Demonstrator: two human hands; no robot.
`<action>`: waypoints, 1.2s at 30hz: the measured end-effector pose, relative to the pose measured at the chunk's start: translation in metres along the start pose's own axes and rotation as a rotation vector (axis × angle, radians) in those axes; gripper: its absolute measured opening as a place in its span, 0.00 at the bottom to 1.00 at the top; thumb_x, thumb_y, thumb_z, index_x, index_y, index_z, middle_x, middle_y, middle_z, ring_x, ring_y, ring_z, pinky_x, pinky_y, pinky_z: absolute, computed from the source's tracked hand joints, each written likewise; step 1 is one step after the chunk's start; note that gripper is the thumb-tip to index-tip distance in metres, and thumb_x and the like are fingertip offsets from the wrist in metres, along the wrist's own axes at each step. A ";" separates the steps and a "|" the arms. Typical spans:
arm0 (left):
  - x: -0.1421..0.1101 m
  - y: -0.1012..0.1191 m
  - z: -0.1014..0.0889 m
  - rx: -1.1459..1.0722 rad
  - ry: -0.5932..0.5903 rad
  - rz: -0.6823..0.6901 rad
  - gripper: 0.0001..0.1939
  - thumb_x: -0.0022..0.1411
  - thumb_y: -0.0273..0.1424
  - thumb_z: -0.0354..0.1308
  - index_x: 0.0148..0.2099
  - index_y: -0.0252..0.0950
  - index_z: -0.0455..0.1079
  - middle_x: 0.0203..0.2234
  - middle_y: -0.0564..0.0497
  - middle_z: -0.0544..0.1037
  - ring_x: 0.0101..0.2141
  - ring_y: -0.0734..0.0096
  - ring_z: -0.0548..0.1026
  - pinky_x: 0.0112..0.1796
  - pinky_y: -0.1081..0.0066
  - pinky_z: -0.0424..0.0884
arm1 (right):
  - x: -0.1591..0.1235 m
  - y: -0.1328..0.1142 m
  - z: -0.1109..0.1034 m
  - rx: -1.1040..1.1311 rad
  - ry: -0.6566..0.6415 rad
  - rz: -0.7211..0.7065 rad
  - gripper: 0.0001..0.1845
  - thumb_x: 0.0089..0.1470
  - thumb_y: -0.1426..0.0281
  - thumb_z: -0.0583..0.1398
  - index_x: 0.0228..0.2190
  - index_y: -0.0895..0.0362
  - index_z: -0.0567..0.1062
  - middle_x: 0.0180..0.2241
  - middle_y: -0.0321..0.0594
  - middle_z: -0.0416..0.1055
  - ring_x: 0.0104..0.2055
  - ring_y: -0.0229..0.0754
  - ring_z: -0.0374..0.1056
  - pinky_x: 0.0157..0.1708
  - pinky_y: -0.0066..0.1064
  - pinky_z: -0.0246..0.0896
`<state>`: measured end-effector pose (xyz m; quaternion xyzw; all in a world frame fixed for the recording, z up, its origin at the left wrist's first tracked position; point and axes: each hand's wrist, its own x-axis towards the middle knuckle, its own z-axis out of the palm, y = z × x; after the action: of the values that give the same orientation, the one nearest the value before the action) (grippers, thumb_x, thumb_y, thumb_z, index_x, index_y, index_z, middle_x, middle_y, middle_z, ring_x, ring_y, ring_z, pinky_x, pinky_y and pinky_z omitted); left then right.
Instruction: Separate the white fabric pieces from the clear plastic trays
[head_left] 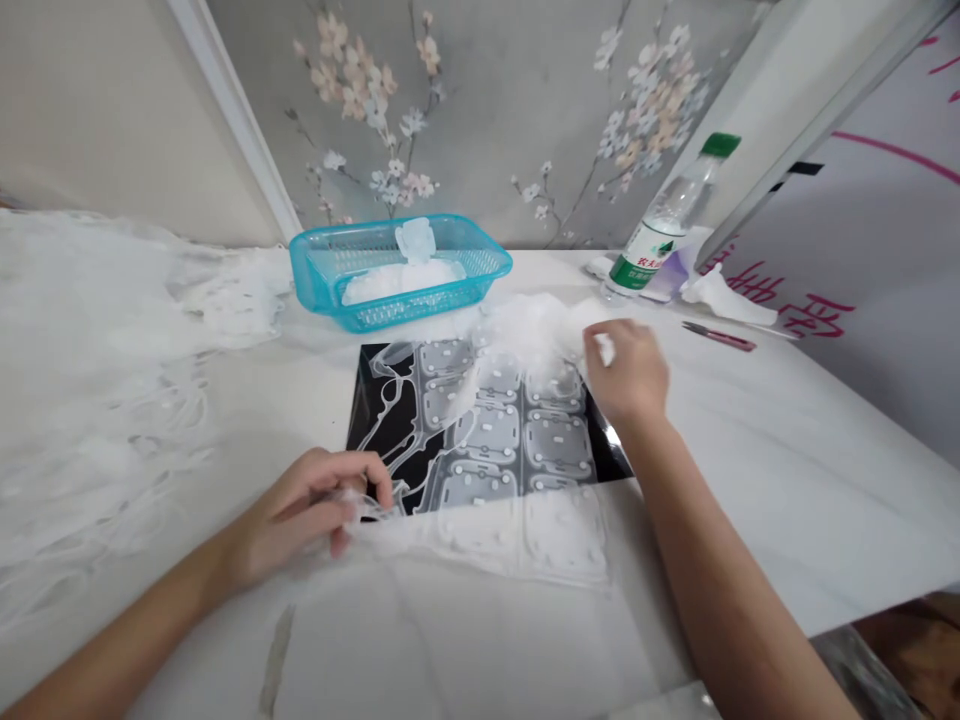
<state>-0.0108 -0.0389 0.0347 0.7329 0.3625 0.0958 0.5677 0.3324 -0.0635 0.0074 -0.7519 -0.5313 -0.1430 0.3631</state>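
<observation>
A translucent moulded plastic sheet (486,432) with rows of rounded-square pieces lies over a black board (382,410) on the table. At the sheet's left edge my left hand (322,505) is closed, pinching thin clear strips of the plastic trim. My right hand (626,370) is curled shut above the sheet's far right corner, with a small white piece (604,348) showing at its fingers; the piece's kind is unclear. A blurred white, filmy heap (532,325) sits beside this hand and covers the sheet's far end.
Behind the sheet stands a blue plastic basket (307,270) holding translucent pieces. A water bottle (646,245) with a green cap is at the back right, near crumpled tissue (727,295) and small pink-handled snips (718,336). A large pile of clear plastic scrap (97,400) spreads along the left.
</observation>
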 end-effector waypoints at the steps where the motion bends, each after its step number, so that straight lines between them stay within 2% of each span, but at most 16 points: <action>1: 0.000 0.000 -0.001 0.021 0.010 0.061 0.11 0.54 0.35 0.48 0.27 0.36 0.69 0.17 0.54 0.65 0.18 0.77 0.61 0.20 0.76 0.56 | -0.001 -0.004 0.004 0.003 -0.087 -0.060 0.04 0.52 0.73 0.56 0.27 0.57 0.71 0.32 0.44 0.70 0.37 0.47 0.64 0.37 0.39 0.59; 3: 0.002 -0.001 -0.002 0.113 0.053 0.225 0.17 0.58 0.35 0.46 0.21 0.36 0.67 0.16 0.52 0.66 0.21 0.74 0.63 0.23 0.75 0.57 | -0.004 -0.014 0.010 0.003 -0.190 -0.149 0.03 0.51 0.73 0.57 0.29 0.58 0.72 0.34 0.47 0.71 0.39 0.48 0.64 0.41 0.40 0.59; 6: 0.006 -0.002 0.001 0.309 0.171 0.421 0.18 0.60 0.32 0.47 0.19 0.36 0.65 0.16 0.51 0.64 0.26 0.70 0.62 0.29 0.72 0.59 | -0.010 -0.037 0.009 0.070 -0.210 -0.275 0.09 0.55 0.70 0.55 0.37 0.60 0.71 0.42 0.50 0.70 0.45 0.50 0.63 0.47 0.43 0.56; 9: 0.010 -0.001 0.007 0.465 0.290 0.471 0.17 0.61 0.31 0.47 0.21 0.36 0.67 0.23 0.50 0.67 0.30 0.69 0.64 0.33 0.70 0.61 | -0.021 -0.064 0.007 0.219 -0.341 -0.566 0.15 0.55 0.64 0.58 0.43 0.59 0.70 0.45 0.48 0.68 0.47 0.49 0.61 0.47 0.41 0.58; 11: 0.012 -0.001 0.010 0.519 0.340 0.463 0.17 0.62 0.30 0.47 0.23 0.36 0.69 0.26 0.50 0.68 0.32 0.69 0.66 0.35 0.70 0.62 | -0.028 -0.078 0.008 0.204 -0.433 -0.743 0.12 0.54 0.67 0.59 0.40 0.59 0.72 0.43 0.46 0.69 0.47 0.49 0.61 0.47 0.40 0.57; 12: 0.013 -0.002 0.011 0.535 0.351 0.455 0.17 0.62 0.30 0.47 0.24 0.36 0.69 0.26 0.50 0.69 0.32 0.69 0.66 0.35 0.71 0.62 | -0.031 -0.084 0.009 0.160 -0.445 -0.785 0.08 0.55 0.69 0.58 0.36 0.60 0.73 0.40 0.45 0.70 0.45 0.48 0.62 0.45 0.39 0.58; 14: 0.014 -0.004 0.011 0.540 0.355 0.420 0.16 0.63 0.31 0.47 0.24 0.36 0.69 0.27 0.50 0.71 0.33 0.70 0.68 0.36 0.72 0.63 | -0.037 -0.091 0.011 0.082 -0.393 -0.777 0.09 0.58 0.72 0.54 0.29 0.60 0.73 0.32 0.43 0.72 0.39 0.45 0.63 0.39 0.35 0.58; 16: 0.014 -0.005 0.009 0.501 0.333 0.349 0.16 0.63 0.33 0.47 0.27 0.37 0.71 0.29 0.50 0.72 0.35 0.69 0.69 0.37 0.72 0.64 | -0.042 -0.097 0.011 0.072 -0.290 -0.710 0.13 0.60 0.72 0.52 0.27 0.60 0.73 0.26 0.41 0.70 0.32 0.42 0.62 0.33 0.32 0.56; 19: 0.014 -0.006 0.009 0.358 0.265 0.189 0.16 0.63 0.39 0.47 0.35 0.39 0.74 0.33 0.50 0.74 0.38 0.66 0.71 0.40 0.71 0.65 | -0.051 -0.106 0.008 0.150 -0.150 -0.666 0.11 0.61 0.72 0.52 0.30 0.59 0.73 0.25 0.39 0.69 0.29 0.39 0.61 0.29 0.29 0.54; 22: 0.015 -0.006 0.014 0.134 0.215 0.084 0.22 0.61 0.47 0.46 0.38 0.38 0.75 0.33 0.50 0.76 0.38 0.63 0.72 0.41 0.68 0.66 | -0.062 -0.117 0.005 0.227 -0.116 -0.743 0.09 0.60 0.74 0.53 0.32 0.61 0.72 0.26 0.39 0.69 0.29 0.37 0.62 0.29 0.27 0.56; 25: 0.017 -0.004 0.023 -0.145 0.288 -0.031 0.22 0.56 0.49 0.52 0.37 0.36 0.74 0.29 0.49 0.77 0.34 0.62 0.73 0.35 0.69 0.68 | -0.070 -0.124 0.007 0.283 -0.159 -0.838 0.09 0.60 0.76 0.52 0.31 0.61 0.72 0.26 0.38 0.68 0.28 0.36 0.62 0.29 0.27 0.57; 28: 0.019 -0.002 0.028 -0.294 0.386 -0.101 0.21 0.53 0.47 0.58 0.39 0.34 0.74 0.29 0.48 0.78 0.32 0.64 0.73 0.30 0.72 0.69 | -0.075 -0.127 0.011 0.378 -0.238 -0.776 0.10 0.61 0.73 0.51 0.32 0.61 0.71 0.29 0.40 0.69 0.31 0.37 0.65 0.30 0.26 0.61; 32: 0.018 -0.002 0.027 -0.290 0.416 -0.072 0.19 0.51 0.46 0.61 0.37 0.34 0.74 0.29 0.48 0.78 0.31 0.65 0.74 0.30 0.72 0.69 | -0.072 -0.126 0.010 0.575 -0.338 -0.614 0.09 0.60 0.69 0.53 0.36 0.61 0.70 0.35 0.44 0.70 0.37 0.38 0.68 0.35 0.26 0.64; 36: 0.017 -0.007 0.024 -0.236 0.412 -0.041 0.17 0.52 0.45 0.61 0.34 0.35 0.73 0.27 0.50 0.77 0.30 0.68 0.73 0.30 0.74 0.68 | -0.067 -0.123 0.005 0.649 -0.443 -0.561 0.09 0.59 0.68 0.53 0.38 0.60 0.70 0.36 0.44 0.70 0.37 0.39 0.68 0.36 0.27 0.65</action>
<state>0.0121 -0.0460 0.0157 0.6188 0.4718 0.2736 0.5654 0.1946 -0.0853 0.0123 -0.4400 -0.7953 0.1013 0.4045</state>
